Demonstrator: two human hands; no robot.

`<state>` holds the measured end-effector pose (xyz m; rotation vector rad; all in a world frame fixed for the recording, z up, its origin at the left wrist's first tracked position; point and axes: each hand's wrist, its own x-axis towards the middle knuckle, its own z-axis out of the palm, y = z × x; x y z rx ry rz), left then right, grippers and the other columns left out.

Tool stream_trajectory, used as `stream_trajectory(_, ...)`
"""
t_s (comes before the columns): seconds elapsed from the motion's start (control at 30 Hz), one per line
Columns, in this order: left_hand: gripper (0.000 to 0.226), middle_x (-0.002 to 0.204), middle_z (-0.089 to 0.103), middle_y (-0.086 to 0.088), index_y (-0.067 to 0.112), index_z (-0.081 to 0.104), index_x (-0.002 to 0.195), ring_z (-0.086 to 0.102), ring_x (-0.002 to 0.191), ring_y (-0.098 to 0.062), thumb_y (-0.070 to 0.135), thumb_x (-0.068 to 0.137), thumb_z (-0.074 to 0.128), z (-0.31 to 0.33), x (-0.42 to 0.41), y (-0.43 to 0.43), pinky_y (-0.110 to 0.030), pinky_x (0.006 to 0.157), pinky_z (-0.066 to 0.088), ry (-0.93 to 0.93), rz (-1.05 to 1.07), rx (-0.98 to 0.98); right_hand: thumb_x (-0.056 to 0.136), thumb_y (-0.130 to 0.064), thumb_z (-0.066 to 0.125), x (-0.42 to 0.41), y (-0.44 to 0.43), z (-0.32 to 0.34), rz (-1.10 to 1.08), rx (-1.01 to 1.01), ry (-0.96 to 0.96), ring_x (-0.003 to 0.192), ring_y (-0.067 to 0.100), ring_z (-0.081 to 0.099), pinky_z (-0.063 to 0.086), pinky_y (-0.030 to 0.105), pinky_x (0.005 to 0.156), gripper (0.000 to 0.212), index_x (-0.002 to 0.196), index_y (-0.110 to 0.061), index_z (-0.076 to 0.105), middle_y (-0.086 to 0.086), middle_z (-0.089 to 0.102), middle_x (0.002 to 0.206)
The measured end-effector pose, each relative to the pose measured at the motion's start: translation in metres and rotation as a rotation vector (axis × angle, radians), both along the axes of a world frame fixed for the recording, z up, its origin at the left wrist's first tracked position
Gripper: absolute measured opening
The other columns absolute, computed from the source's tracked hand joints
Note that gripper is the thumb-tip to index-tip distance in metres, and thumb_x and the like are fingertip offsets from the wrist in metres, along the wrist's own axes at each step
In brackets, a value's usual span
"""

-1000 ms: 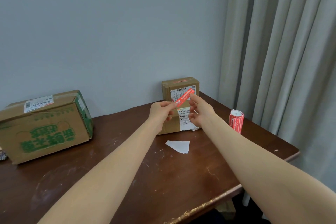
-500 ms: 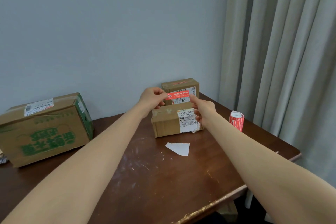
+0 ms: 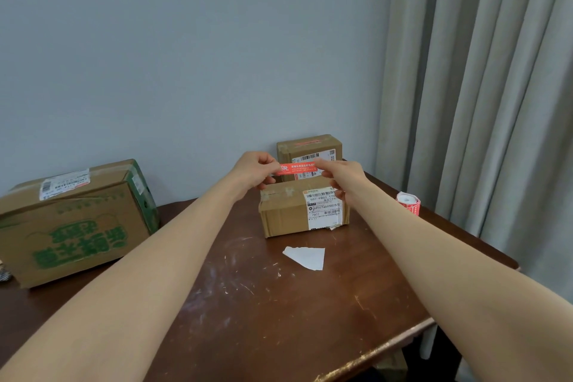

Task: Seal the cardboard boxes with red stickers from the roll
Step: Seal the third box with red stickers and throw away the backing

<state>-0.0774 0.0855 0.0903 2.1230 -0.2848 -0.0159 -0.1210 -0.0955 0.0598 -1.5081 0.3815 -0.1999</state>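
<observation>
I hold a red sticker [image 3: 298, 168] stretched level between both hands, a little above the near small cardboard box [image 3: 286, 215]. My left hand [image 3: 251, 172] pinches its left end and my right hand [image 3: 342, 175] pinches its right end. The near box carries a white shipping label on its right front. Behind it stands a second small box [image 3: 310, 147] with a red strip across its top. The red sticker roll [image 3: 408, 202] stands upright on the table to the right of my right forearm.
A large cardboard box with green print [image 3: 74, 220] sits at the left of the dark wooden table [image 3: 248, 304]. A white scrap of backing paper [image 3: 305, 257] lies in front of the near box. Grey curtains [image 3: 480, 102] hang at the right, past the table edge.
The sticker went from tilted to level as my left hand rose and moved left. Both hands lifted slightly above the near box, which is now uncovered.
</observation>
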Motion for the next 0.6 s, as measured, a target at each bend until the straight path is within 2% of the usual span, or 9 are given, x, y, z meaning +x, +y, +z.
stream_trajectory(0.17, 0.008, 0.084, 0.064, 0.001, 0.014, 0.064, 0.084, 0.057, 0.066, -0.008, 0.019, 0.09, 0.062, -0.004, 0.007, 0.002, -0.016, 0.05, 0.043, 0.037, 0.011, -0.026, 0.083, -0.023, 0.075, 0.011, 0.004, 0.0, 0.01, -0.115, -0.017, 0.059, 0.007, 0.039, 0.034, 0.02, 0.049, 0.022, 0.098, -0.01, 0.065, -0.003, 0.057, 0.084)
stream_trajectory(0.3, 0.017, 0.085, 0.067, -0.003, 0.008, 0.065, 0.096, 0.057, 0.068, -0.012, 0.024, 0.09, 0.063, -0.014, 0.018, 0.007, -0.022, 0.057, 0.043, 0.101, 0.064, -0.049, 0.083, -0.022, 0.074, 0.023, 0.008, -0.004, 0.029, -0.209, -0.013, 0.062, 0.006, 0.04, 0.032, 0.02, 0.052, 0.019, 0.091, -0.006, 0.068, -0.001, 0.055, 0.08)
stream_trajectory(0.37, 0.02, 0.083, 0.066, -0.004, 0.007, 0.066, 0.097, 0.057, 0.067, -0.012, 0.026, 0.09, 0.064, -0.02, 0.024, 0.01, -0.022, 0.056, 0.043, 0.134, 0.093, -0.039, 0.083, -0.024, 0.074, 0.027, 0.011, -0.006, 0.041, -0.28, -0.013, 0.063, 0.01, 0.05, 0.041, 0.024, 0.051, 0.021, 0.086, -0.004, 0.069, 0.0, 0.056, 0.076)
stream_trajectory(0.4, 0.021, 0.081, 0.065, -0.004, 0.006, 0.066, 0.096, 0.055, 0.066, -0.012, 0.027, 0.089, 0.065, -0.024, 0.028, 0.011, -0.021, 0.055, 0.042, 0.144, 0.108, -0.029, 0.082, -0.024, 0.075, 0.03, 0.012, -0.007, 0.042, -0.323, -0.012, 0.072, 0.018, 0.061, 0.051, 0.031, 0.058, 0.022, 0.086, -0.003, 0.069, 0.003, 0.058, 0.076)
stream_trajectory(0.43, 0.022, 0.079, 0.064, -0.004, 0.005, 0.067, 0.094, 0.054, 0.064, -0.012, 0.027, 0.089, 0.066, -0.028, 0.031, 0.011, -0.021, 0.053, 0.042, 0.149, 0.123, -0.015, 0.081, -0.025, 0.075, 0.033, 0.013, -0.009, 0.039, -0.365, -0.008, 0.089, 0.028, 0.067, 0.057, 0.041, 0.073, 0.022, 0.083, -0.004, 0.068, 0.008, 0.062, 0.08)
stream_trajectory(0.47, 0.022, 0.077, 0.062, -0.004, 0.005, 0.067, 0.091, 0.052, 0.063, -0.012, 0.027, 0.088, 0.066, -0.031, 0.034, 0.012, -0.021, 0.053, 0.041, 0.149, 0.137, 0.002, 0.08, -0.025, 0.075, 0.035, 0.015, -0.01, 0.038, -0.404, -0.006, 0.105, 0.035, 0.064, 0.055, 0.047, 0.087, 0.023, 0.081, -0.004, 0.067, 0.014, 0.068, 0.087)
stream_trajectory(0.5, 0.021, 0.076, 0.061, -0.004, 0.006, 0.066, 0.087, 0.051, 0.062, -0.011, 0.027, 0.088, 0.066, -0.034, 0.037, 0.012, -0.021, 0.053, 0.04, 0.145, 0.151, 0.023, 0.08, -0.025, 0.074, 0.038, 0.016, -0.012, 0.042, -0.44, -0.003, 0.111, 0.037, 0.061, 0.052, 0.051, 0.092, 0.024, 0.079, -0.003, 0.066, 0.018, 0.071, 0.097)
stream_trajectory(0.53, 0.022, 0.074, 0.059, -0.004, 0.007, 0.065, 0.083, 0.049, 0.062, -0.012, 0.028, 0.088, 0.066, -0.037, 0.041, 0.011, -0.022, 0.053, 0.038, 0.138, 0.163, 0.05, 0.081, -0.025, 0.073, 0.042, 0.017, -0.013, 0.048, -0.475, 0.006, 0.11, 0.035, 0.062, 0.052, 0.051, 0.092, 0.022, 0.075, -0.006, 0.064, 0.019, 0.072, 0.1)
stream_trajectory(0.6, 0.025, 0.068, 0.053, -0.003, 0.006, 0.064, 0.08, 0.046, 0.06, -0.013, 0.03, 0.088, 0.066, -0.041, 0.046, 0.011, -0.023, 0.053, 0.036, 0.113, 0.177, 0.13, 0.081, -0.026, 0.071, 0.048, 0.018, -0.015, 0.055, -0.546, 0.027, 0.08, 0.026, 0.069, 0.056, 0.041, 0.08, 0.029, 0.062, -0.013, 0.054, 0.01, 0.067, 0.072)
